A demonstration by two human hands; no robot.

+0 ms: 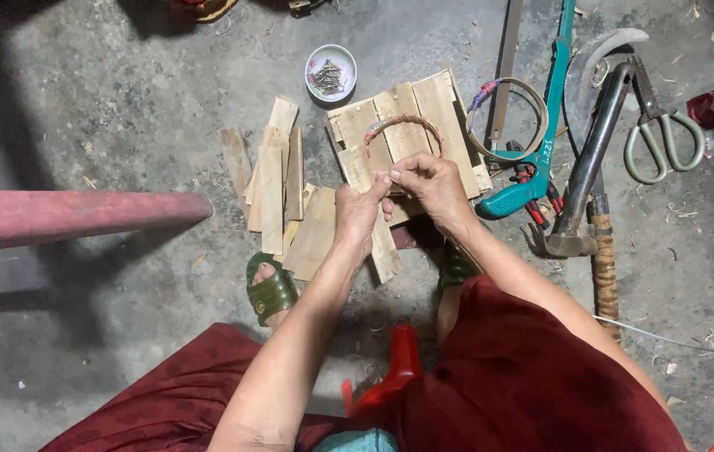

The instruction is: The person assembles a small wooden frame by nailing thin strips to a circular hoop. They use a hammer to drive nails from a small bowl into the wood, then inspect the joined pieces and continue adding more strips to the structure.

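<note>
Both hands meet above a small board of nailed wooden slats (pixel 403 134) on the concrete floor. The left hand (pixel 359 213) and right hand (pixel 431 186) pinch the ends of a thin, reddish-wrapped curved hoop (pixel 401 124). It looks light and springy, best held near its ends.

Lower ends of wound hoop (pixel 403 125) hidden behind both hands' fingers; red pole (pixel 72 216) cut by left edge; bowl (pixel 330 72) contents too small to identify.

Board (pixel 411 125) sits dead center, bowl (pixel 330 72) just behind it, slats (pixel 272 184) piled to its left, saw (pixel 541 142), hammer (pixel 579 201) and scissors (pixel 662 134) off right. Pole (pixel 72 216) far left.
</note>
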